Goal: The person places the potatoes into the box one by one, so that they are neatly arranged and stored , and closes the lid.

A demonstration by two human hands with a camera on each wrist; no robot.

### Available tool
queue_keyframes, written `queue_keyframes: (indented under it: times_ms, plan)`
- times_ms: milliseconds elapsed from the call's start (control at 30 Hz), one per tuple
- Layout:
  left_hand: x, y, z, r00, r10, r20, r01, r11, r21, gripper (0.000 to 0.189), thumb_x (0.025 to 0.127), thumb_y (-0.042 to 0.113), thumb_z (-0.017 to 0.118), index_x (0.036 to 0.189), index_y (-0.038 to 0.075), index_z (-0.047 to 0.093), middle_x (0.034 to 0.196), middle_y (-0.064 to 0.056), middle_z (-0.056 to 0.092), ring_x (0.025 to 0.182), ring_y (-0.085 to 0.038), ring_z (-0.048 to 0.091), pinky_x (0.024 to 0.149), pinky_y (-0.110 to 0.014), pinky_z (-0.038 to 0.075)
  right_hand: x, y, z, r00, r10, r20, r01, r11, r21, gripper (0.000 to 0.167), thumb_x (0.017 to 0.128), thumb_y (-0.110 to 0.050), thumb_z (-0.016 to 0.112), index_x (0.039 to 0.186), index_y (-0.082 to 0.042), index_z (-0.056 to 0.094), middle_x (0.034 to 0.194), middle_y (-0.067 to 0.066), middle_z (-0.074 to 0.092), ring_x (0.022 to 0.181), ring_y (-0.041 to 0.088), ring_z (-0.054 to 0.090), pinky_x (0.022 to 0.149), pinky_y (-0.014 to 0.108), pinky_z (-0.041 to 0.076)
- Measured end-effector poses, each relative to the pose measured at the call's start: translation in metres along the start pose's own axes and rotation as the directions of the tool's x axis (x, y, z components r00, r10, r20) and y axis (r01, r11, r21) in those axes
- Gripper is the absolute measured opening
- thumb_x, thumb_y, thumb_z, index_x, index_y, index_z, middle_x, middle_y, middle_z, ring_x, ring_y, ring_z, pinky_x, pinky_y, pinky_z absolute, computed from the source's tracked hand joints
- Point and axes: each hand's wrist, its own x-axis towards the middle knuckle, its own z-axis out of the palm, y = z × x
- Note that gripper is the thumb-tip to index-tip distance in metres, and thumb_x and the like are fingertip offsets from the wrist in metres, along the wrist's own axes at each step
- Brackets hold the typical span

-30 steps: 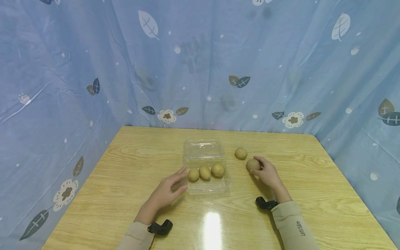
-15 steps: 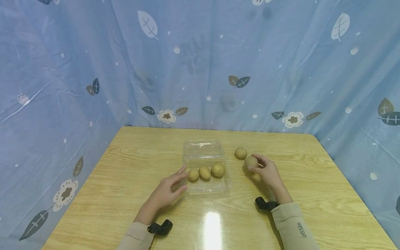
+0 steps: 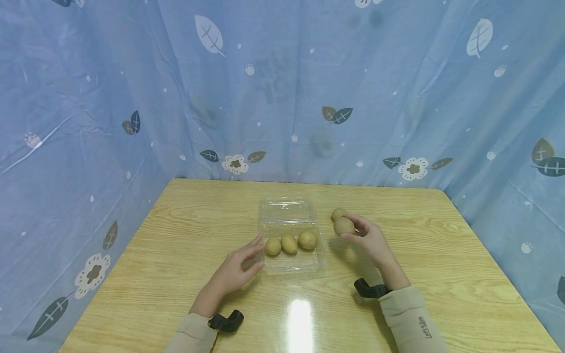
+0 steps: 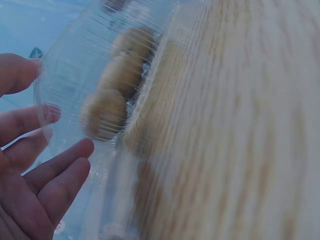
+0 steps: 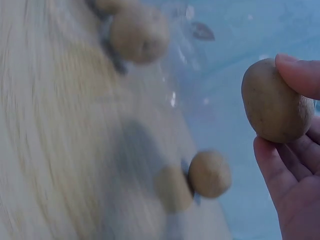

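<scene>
My right hand [image 3: 372, 244] grips a potato [image 3: 344, 227] between thumb and fingers; the right wrist view shows this held potato [image 5: 275, 102] raised off the table. Three more potatoes [image 3: 289, 243] lie in a row inside a clear plastic clamshell box [image 3: 291, 267], whose lid [image 3: 288, 211] is folded back away from me. At the box's left side, my left hand [image 3: 236, 269] rests with fingers spread and fairly straight. In the left wrist view, the fingertips [image 4: 86, 148] are right at the clear box wall. Another potato [image 3: 338, 214] sits on the table behind the held one.
The wooden table [image 3: 198, 215] has a blue patterned curtain [image 3: 282, 98] along its back and sides. A black wrist camera [image 3: 226, 321] sits on the left wrist and another camera [image 3: 370, 289] on the right. A bright reflection shows on the table's near part.
My right hand has lifted the potato off the table and carried it left toward the box, now partly covering the one behind it. My left hand has stayed still.
</scene>
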Motion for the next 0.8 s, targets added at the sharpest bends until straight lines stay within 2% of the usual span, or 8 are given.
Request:
queue_keyframes:
  times_ms: [200,367,600,800]
  plan:
    - [0.0,0.001,-0.001,1.0,-0.011,0.0,0.011,1.0,-0.001,0.049,0.094,0.03,0.059,0.132,0.001,0.053,0.151,-0.016,0.034,0.128,-0.028,0.048,0.101,-0.036,0.048,-0.001,-0.015,0.018,0.995,-0.06,0.08,0.051,0.994,0.1,0.062,0.084,-0.008,0.07,0.138,0.005,0.042,0.144,0.026,0.039,0.109,0.001,0.057,0.086,0.017,0.054]
    - [0.001,0.001,-0.001,1.0,-0.018,0.003,0.018,1.0,-0.019,0.048,0.094,0.028,0.059,0.133,0.001,0.053,0.151,-0.016,0.033,0.128,-0.029,0.048,0.1,-0.035,0.049,0.002,-0.023,0.035,0.986,-0.059,0.157,0.042,0.993,0.109,0.062,0.084,-0.009,0.071,0.138,0.003,0.044,0.142,0.025,0.042,0.11,0.009,0.059,0.085,0.021,0.056]
    - [0.001,0.0,-0.001,1.0,-0.017,0.004,0.018,0.999,-0.031,0.048,0.094,0.03,0.059,0.133,0.001,0.053,0.151,-0.015,0.033,0.129,-0.029,0.048,0.1,-0.035,0.049,0.005,-0.03,0.053,0.969,-0.074,0.237,0.057,0.995,0.079,0.058,0.084,-0.011,0.072,0.137,-0.005,0.048,0.142,0.016,0.045,0.125,0.03,0.051,0.09,0.023,0.054]
    - [0.0,-0.001,0.0,1.0,-0.01,0.013,0.01,0.999,-0.047,0.048,0.095,0.028,0.057,0.133,-0.001,0.051,0.153,-0.015,0.031,0.129,-0.03,0.047,0.1,-0.033,0.049,0.008,-0.036,0.064,0.95,-0.085,0.3,0.071,0.996,0.058,0.058,0.083,-0.011,0.072,0.136,-0.007,0.05,0.145,0.013,0.044,0.132,0.031,0.043,0.096,0.023,0.05]
